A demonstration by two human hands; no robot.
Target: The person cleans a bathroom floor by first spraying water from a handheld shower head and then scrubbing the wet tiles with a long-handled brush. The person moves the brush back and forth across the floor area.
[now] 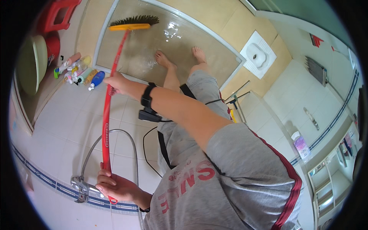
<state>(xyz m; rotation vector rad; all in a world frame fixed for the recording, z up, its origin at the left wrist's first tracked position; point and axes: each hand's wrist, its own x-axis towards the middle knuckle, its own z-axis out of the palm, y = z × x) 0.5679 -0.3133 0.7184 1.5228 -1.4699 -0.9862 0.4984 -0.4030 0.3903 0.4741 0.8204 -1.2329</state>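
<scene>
A push broom with a long red handle [106, 118] crosses the left part of the view. Its yellow head [129, 27] carries dark bristles [135, 20], which face away from me over the wet floor [138, 46]. My right hand [117, 82] grips the handle about halfway along, with my arm stretched across my body. Around the handle's near end, my left hand [116, 184] is closed just above the red hanging loop [113, 200]. Whether the bristles touch the floor I cannot tell.
My bare feet [164, 59] stand on wet, shiny floor within a metal frame [100, 51]. Several bottles [97, 79] line the left wall near a red stool [59, 15] and a pale basin [31, 66]. A shower hose [135, 149] loops beside the faucet [82, 188]. A squat toilet [256, 54] lies right.
</scene>
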